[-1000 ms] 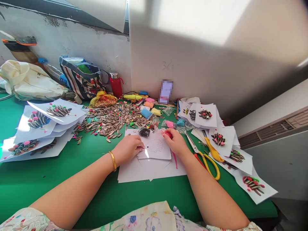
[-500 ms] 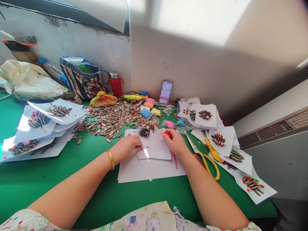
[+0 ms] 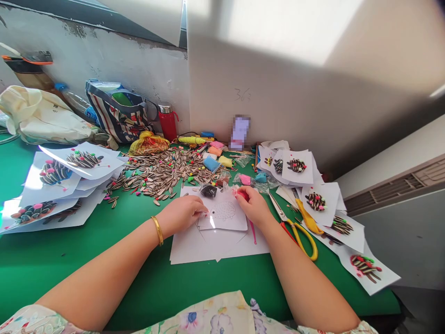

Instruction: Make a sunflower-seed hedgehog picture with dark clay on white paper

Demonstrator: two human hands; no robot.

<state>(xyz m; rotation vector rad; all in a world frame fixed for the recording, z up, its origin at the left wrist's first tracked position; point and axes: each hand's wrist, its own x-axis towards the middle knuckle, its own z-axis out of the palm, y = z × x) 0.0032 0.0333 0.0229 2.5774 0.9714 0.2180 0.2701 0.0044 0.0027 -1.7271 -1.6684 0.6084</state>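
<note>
White hedgehog-outline paper card (image 3: 225, 221): left hand (image 3: 181, 214) pinches its left edge, right hand (image 3: 256, 206) clutches red clay lump (image 3: 243, 195) at right edge, yellow-handled scissors (image 3: 295, 227) just beside.

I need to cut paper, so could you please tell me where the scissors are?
In the head view, the scissors lie on the green table, just right of the right hand.

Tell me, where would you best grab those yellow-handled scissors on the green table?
By the yellow handle loops, coming from the near right. The scissors lie flat, blades pointing away toward the far left, loops nearest the person; the right hand, pinching red clay, sits just left of them.
</note>
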